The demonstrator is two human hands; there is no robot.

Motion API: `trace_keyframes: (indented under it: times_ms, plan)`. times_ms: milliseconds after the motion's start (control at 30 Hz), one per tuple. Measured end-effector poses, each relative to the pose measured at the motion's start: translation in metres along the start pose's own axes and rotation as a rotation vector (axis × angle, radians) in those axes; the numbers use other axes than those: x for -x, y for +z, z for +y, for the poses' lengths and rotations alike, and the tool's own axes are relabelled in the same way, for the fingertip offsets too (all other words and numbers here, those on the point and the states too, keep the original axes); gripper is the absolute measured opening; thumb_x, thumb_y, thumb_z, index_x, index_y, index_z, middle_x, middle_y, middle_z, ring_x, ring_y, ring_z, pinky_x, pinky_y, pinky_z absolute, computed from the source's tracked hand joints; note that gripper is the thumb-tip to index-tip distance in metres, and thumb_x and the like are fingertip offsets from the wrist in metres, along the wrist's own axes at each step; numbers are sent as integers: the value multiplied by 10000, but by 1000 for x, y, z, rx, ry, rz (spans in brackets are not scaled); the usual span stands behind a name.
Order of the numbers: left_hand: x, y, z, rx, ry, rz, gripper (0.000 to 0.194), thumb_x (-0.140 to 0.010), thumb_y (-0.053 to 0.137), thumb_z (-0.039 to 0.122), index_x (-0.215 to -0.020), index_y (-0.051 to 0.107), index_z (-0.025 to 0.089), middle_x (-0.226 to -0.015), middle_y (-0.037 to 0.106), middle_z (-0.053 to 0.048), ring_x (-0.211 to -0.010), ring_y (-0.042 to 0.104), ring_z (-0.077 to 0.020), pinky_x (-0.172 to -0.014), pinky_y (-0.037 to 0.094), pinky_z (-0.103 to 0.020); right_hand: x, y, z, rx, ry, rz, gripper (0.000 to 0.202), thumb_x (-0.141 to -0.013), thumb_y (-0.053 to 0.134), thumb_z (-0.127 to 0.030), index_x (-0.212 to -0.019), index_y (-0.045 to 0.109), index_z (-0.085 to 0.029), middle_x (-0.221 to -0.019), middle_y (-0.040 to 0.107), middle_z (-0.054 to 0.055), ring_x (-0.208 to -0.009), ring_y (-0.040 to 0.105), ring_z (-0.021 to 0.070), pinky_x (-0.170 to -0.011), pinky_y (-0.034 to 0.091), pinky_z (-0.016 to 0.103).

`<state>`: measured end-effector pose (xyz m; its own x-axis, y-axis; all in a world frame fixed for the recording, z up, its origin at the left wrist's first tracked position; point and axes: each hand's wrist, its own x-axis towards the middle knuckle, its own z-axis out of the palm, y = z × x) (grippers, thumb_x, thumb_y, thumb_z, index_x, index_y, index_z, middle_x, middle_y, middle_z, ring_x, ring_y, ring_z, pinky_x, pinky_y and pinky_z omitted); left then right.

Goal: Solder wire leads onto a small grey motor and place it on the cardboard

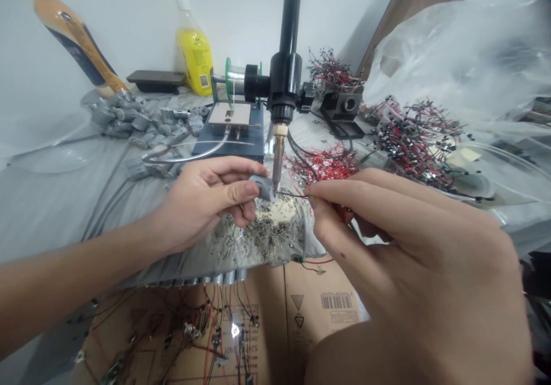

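Observation:
Between the thumb and fingers of my left hand [215, 193] is a small grey cylinder [262, 187], perhaps a battery cell, with its end turned toward a soldering iron tip [278, 164]. The iron hangs upright from a black stand [286, 75], and its point meets or nearly meets that end. My right hand [387, 224] pinches a thin dark wire [295, 194] that runs to the same spot. Whether wire and cylinder are joined is too small to tell. Behind the iron stands a solder feeder [230, 122] with a solder spool [238, 81].
Grey cylinders [129, 118] lie heaped at the left. Red wires [321, 164] and bundles of black and red leads [417, 138] cover the right. Solder scraps [258, 236] litter the table's front edge. Below is a cardboard box [318, 327] with wired pieces. Two bottles, one yellow [193, 58], stand behind.

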<state>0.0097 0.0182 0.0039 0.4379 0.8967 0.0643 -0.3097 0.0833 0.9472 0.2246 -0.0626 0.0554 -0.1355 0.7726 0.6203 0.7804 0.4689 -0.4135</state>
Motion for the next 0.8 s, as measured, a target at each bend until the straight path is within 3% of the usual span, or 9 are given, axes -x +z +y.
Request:
trace_keyframes:
  times_ms: [467,800]
  plan:
    - [1,-1,0,3,-16,31,276,-800,990,267,-1022,840,203,-680,745,7,-526,697,-116,-481,590,-132,-1,-3,-3,27,31,-84,149,-946,722,-109,-835,778,-191,-786,694,-12,-679,640,128,-592,468,330]
    - [2,0,1,-66,-35,56,259,-805,957,235,-1023,823,195,-639,708,17,-499,663,-116,-450,538,-144,-1,2,0,33,27,-48,165,-932,708,-91,-834,789,-196,-787,706,-9,-670,640,137,-583,444,337]
